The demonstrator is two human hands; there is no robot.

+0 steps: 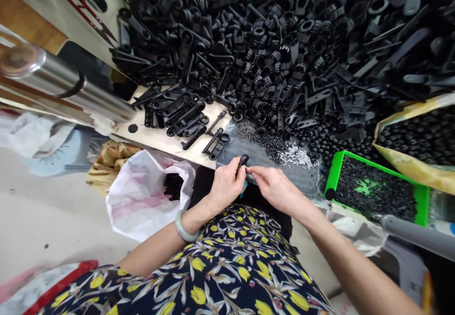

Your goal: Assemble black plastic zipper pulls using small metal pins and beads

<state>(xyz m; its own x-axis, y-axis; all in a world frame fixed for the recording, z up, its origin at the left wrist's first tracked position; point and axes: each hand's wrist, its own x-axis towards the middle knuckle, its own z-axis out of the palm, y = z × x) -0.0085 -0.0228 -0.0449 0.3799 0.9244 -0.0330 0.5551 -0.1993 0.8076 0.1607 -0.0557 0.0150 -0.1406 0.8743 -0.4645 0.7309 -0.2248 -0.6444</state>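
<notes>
Closed around a black plastic part (243, 161), my left hand (227, 181) is over the near edge of the worktop; the part's lower end is hidden by my fingers. My right hand (277, 187) pinches a tiny light-coloured pin (248, 168) against that part from the right. Just beyond my hands lies a grey sheet (254, 150) with a pile of small silvery pins (296, 156) and heaps of tiny dark pieces (252, 132). Several long black handle-like parts (194, 137) rest on the pale board to the left.
A large heap of black plastic parts (256, 59) covers the back. At right are a green tray (332, 175) of small black pieces and a yellow-edged bag (408, 113). A steel flask (71, 80) lies at left, above a white bag (131, 201).
</notes>
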